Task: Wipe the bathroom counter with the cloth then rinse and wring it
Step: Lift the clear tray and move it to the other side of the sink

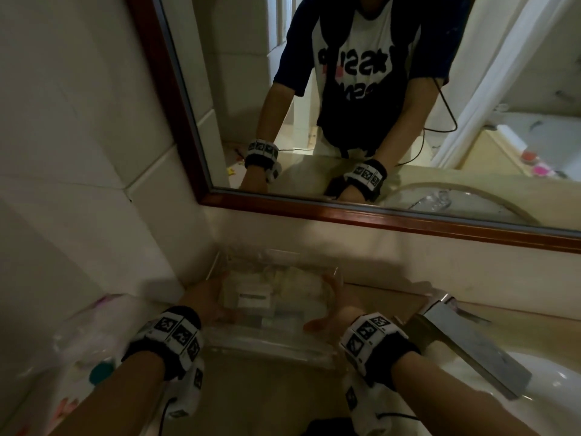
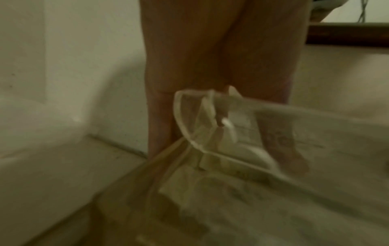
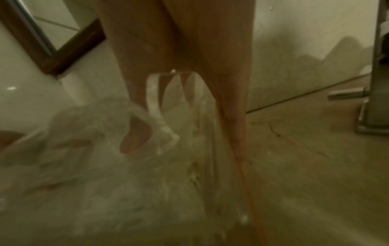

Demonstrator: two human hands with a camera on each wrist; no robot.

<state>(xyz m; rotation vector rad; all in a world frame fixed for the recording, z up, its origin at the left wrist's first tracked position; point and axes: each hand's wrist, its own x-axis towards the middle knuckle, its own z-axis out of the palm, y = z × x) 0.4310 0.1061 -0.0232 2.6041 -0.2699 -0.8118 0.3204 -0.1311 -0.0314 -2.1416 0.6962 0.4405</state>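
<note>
Both hands are gripping a clear plastic tray [image 1: 276, 309] of pale packets on the beige desk [image 1: 270, 391], near the wall corner at 12 o'clock from the wrists. The left hand [image 1: 204, 297] is holding the tray's 9 o'clock rim; in the left wrist view its thumb is lying inside the wall and the fingers [image 2: 160, 126] are running down outside it. The right hand [image 1: 342, 305] is pinching the 3 o'clock rim likewise, thumb inside and fingers [image 3: 233, 116] outside. The wrist views are blurred, so whether the tray is lifted or resting cannot be told. A chrome faucet [image 1: 465, 338] is standing at 3 o'clock, over the white sink [image 1: 559, 391]. A wood-framed mirror [image 1: 345, 212] is hanging above. The cloth is not identifiable in any view.
</note>
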